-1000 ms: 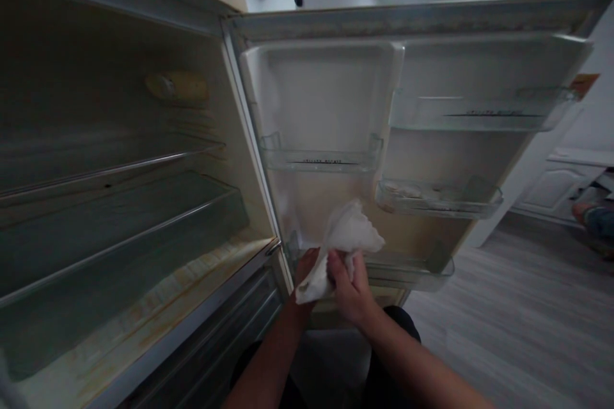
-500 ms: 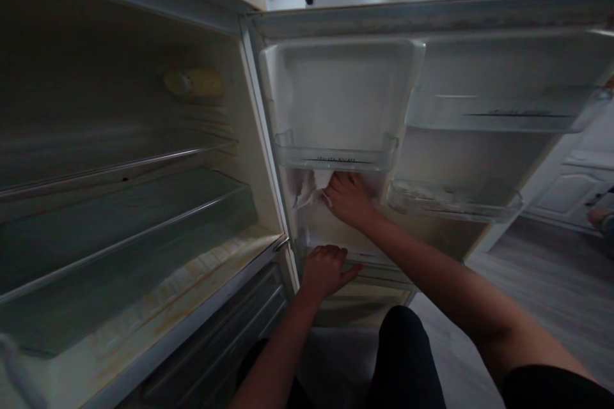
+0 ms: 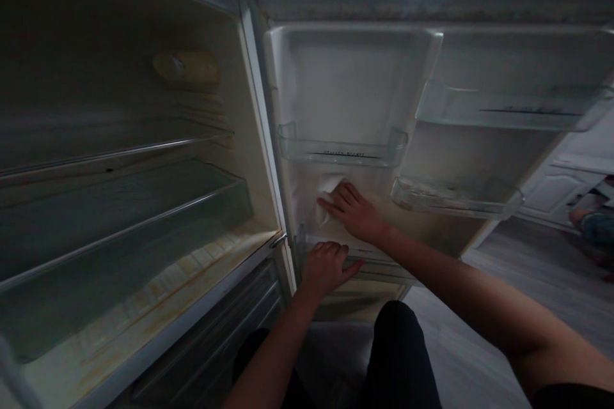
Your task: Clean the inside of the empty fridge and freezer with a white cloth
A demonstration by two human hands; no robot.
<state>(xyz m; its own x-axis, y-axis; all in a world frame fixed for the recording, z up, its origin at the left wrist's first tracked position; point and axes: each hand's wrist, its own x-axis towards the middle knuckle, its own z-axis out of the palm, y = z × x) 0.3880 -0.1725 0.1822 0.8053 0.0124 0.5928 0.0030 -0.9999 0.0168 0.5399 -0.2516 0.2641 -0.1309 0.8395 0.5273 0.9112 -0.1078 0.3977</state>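
My right hand (image 3: 352, 211) presses a crumpled white tissue (image 3: 332, 186) against the inner face of the open fridge door (image 3: 355, 83), below the upper clear door bin (image 3: 343, 152). The palm covers part of the tissue, and the fingers lie over it. Lower down, my left hand (image 3: 326, 268) has its fingers bent over the rim of the bottom door bin (image 3: 367, 254), thumb stretched out to the right. The part of that rim under the fingers is hidden.
On the left stands the fridge interior with stained glass shelves (image 3: 192, 204) and a yellowish lamp cover (image 3: 187, 68). More clear bins (image 3: 460, 199) line the door's right side. My knee (image 3: 398, 339) is below. At far right, another person's arm (image 3: 588, 220) shows by white cabinets (image 3: 556, 188).
My right hand has moved down the door panel with the tissue, away from the upper bin's underside. The left hand stays at the lower bin. The view has shifted slightly.
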